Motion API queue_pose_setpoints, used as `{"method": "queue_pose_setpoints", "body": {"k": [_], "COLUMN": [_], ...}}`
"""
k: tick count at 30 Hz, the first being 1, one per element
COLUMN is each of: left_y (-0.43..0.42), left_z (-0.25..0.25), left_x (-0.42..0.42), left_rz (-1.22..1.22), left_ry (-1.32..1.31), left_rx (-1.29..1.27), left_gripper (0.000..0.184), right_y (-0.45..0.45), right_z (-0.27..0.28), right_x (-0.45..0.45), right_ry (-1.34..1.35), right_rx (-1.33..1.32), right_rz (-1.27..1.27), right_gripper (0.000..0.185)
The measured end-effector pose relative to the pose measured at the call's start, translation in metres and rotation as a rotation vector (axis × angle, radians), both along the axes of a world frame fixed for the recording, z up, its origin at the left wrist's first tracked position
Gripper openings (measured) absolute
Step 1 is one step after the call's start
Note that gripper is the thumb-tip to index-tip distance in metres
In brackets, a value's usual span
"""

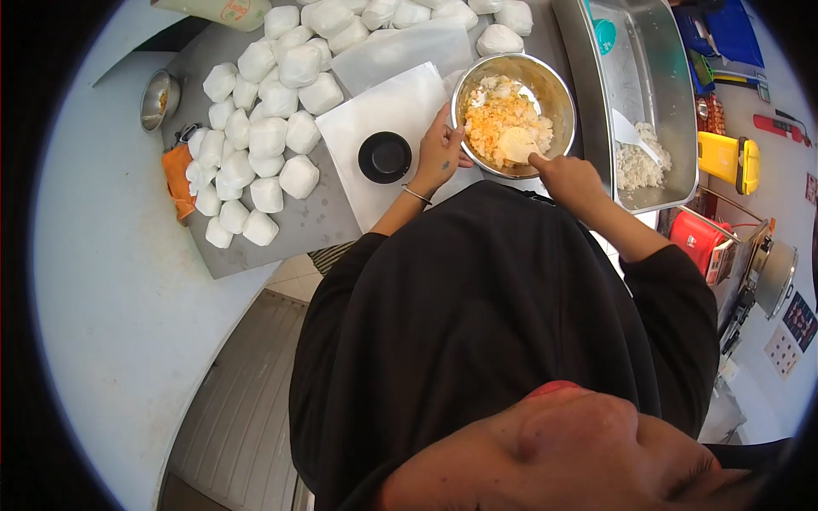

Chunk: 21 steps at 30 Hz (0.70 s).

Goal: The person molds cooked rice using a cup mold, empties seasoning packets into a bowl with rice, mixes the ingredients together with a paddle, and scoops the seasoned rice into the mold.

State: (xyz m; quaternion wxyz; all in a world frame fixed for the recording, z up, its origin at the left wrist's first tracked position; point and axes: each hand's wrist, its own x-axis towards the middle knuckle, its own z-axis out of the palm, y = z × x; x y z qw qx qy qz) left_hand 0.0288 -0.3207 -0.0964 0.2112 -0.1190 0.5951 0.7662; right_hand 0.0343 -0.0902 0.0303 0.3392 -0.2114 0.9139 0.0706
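Observation:
A steel bowl point(560, 94) of white rice mixed with something orange stands near the table's front edge. My left hand point(440, 155) rests against the bowl's left rim, its fingers apart around the outside. In my right hand point(573, 181) is a pale paddle point(517, 145), its flat end down in the rice. Left of the bowl, a small black bowl point(384, 157) sits on white paper sheets point(354, 115). Many white wrapped bundles point(268, 136) lie on the metal table further left.
A deep steel tray point(601, 102) at the right holds white rice point(641, 163) and a white paddle point(632, 136). A small metal bowl point(159, 100) and an orange cloth point(178, 180) are at the far left. Beyond the tray is a yellow container point(727, 162).

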Motion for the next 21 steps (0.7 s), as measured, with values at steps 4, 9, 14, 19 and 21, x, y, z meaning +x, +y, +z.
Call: {"method": "queue_pose_setpoints", "body": {"k": [4, 9, 14, 19, 21], "left_y": [0.0, 0.001, 0.001, -0.002, -0.003], "left_z": [-0.005, 0.003, 0.0, 0.006, 0.003], "left_x": [0.001, -0.001, 0.001, -0.006, -0.008], "left_rz": [-0.008, 0.006, -0.006, -0.025, -0.029], "left_ry": [0.011, -0.024, 0.006, -0.046, -0.005], "left_rx": [0.003, 0.002, -0.009, -0.009, -0.019], "left_gripper": [0.06, 0.059, 0.059, 0.059, 0.059], "right_y": [-0.017, -0.023, -0.016, -0.019, -0.013], "right_z": [-0.042, -0.008, -0.017, 0.017, 0.031], "right_x": [-0.014, -0.082, -0.064, -0.104, -0.122], "right_ry": [0.065, 0.024, -0.022, -0.017, 0.015], "right_rx": [-0.066, -0.016, 0.078, 0.095, 0.144], "right_rz": [-0.044, -0.066, 0.014, 0.163, 0.28], "right_gripper": [0.028, 0.022, 0.019, 0.016, 0.016]}}
